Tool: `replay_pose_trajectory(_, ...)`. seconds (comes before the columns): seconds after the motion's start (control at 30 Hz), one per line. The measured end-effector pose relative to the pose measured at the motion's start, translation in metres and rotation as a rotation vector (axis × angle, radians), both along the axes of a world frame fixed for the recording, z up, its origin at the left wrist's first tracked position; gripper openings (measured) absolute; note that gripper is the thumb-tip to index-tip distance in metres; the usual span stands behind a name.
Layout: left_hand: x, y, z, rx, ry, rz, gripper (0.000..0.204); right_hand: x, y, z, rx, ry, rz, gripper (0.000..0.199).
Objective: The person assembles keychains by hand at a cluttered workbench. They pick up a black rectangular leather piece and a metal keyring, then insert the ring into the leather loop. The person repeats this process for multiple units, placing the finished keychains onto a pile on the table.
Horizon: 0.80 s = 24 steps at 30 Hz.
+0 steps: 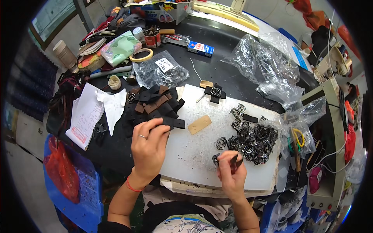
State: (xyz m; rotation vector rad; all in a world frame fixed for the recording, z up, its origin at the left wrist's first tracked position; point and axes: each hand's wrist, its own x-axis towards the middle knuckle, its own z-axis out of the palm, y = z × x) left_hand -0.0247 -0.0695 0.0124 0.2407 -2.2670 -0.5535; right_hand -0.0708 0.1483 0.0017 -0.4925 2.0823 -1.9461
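My left hand (149, 149), with a ring and a red wrist cord, reaches to the right edge of a pile of black and brown leather strips (153, 101). Its fingers close on the end of a short black strip (176, 123). My right hand (232, 176) is closed at the board's near side. A dark folded strip (236, 162) stands up from its fingers, and a black metal ring buckle (215, 159) shows at the fingertips. A heap of similar buckles (254, 141) lies just beyond it. A tan strip with holes (199, 124) rests between the hands.
Under the work lies a white board (190, 163). Beyond it are a strap piece with a buckle (215, 92), a wooden-handled awl (206, 84) and clear plastic bags (264, 64). A notepad (87, 112) is at left; a blue stool (87, 182) stands below.
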Motion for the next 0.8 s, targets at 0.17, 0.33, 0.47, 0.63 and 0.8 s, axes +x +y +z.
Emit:
replay_pose_trajectory(0.17, 0.003, 0.015, 0.01, 1.049, 0.069, -0.169, 0.012, -0.001, -0.01, 0.006, 0.015, -0.221, 0.12, 0.025)
replay_pose_trajectory(0.33, 0.002, 0.028, 0.006, 1.508, -0.095, -0.333, 0.02, 0.003, -0.013, 0.012, 0.022, -0.261, 0.14, 0.03)
replay_pose_trajectory(0.47, 0.001, 0.037, 0.002, 1.573, -0.146, -0.35, 0.021, 0.005, -0.009, 0.009, -0.026, -0.348, 0.073, 0.023)
replay_pose_trajectory(0.63, 0.004, 0.052, 0.003, 1.519, -0.213, -0.383, 0.021, 0.006, -0.012, 0.015, 0.025, -0.024, 0.098, 0.015)
replay_pose_trajectory(0.8, 0.012, 0.06, 0.005, 1.433, -0.215, -0.401, 0.021, 0.007, -0.018, 0.016, 0.133, 0.209, 0.053, 0.016)
